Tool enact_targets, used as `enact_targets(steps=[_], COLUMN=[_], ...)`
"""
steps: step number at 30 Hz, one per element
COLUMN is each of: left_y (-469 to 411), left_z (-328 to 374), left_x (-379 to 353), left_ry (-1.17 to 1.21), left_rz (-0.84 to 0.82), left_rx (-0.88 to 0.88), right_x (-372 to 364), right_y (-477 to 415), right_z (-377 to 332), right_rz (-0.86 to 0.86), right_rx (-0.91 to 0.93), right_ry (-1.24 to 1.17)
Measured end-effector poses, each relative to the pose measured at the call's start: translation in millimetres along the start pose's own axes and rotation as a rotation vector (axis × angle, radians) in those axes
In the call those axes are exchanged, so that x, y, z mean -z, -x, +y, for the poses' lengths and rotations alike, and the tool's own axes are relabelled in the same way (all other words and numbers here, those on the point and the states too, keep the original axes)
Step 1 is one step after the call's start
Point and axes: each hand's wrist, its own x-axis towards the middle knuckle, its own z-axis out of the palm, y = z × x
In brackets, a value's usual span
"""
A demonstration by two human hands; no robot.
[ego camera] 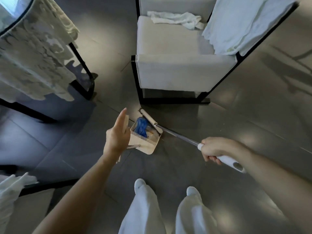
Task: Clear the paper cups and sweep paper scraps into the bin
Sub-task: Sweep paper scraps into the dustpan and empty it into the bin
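Cream plastic, the dustpan (144, 146) sits on the grey floor (236, 115) in the head view, the landmark for everything else. In its tray lie a crumpled blue piece (141, 126) and a few small pale scraps (151, 132), too small to identify. The broom head (148, 118) lies along the dustpan's far edge, touching its mouth. From there the metal shaft (177, 134) runs out to the dustpan's right and back toward the person, so the broom's long axis is a diagonal.

Of the two hands, the right hand (213, 149) is wrapped round the white grip at the shaft's near end, well apart from the dustpan. The left hand (117, 135) hangs over the dustpan's left side, fingers straight, holding nothing; it is much the nearer. A thin handle seems to rise at the dustpan's near left, partly hidden by that hand, so lifting the dustpan probably falls to it. No bin or paper cups show. A pale armchair (177, 65) stands beyond the dustpan.
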Motion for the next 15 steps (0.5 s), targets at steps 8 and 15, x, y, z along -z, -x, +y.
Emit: enact_targets(steps=[8,15], left_y=[116,195], left_z=[42,83], left_x=[-63,-118], left_ry=[0.015,0.058], left_rz=[0.257,0.238], left_rx=[0.082,0.096], right_x=[15,18], right_y=[5,26], right_z=[104,194], right_rz=[-0.012,-0.033], right_rx=[0.08,0.085], right_ry=[-0.02,-0.08])
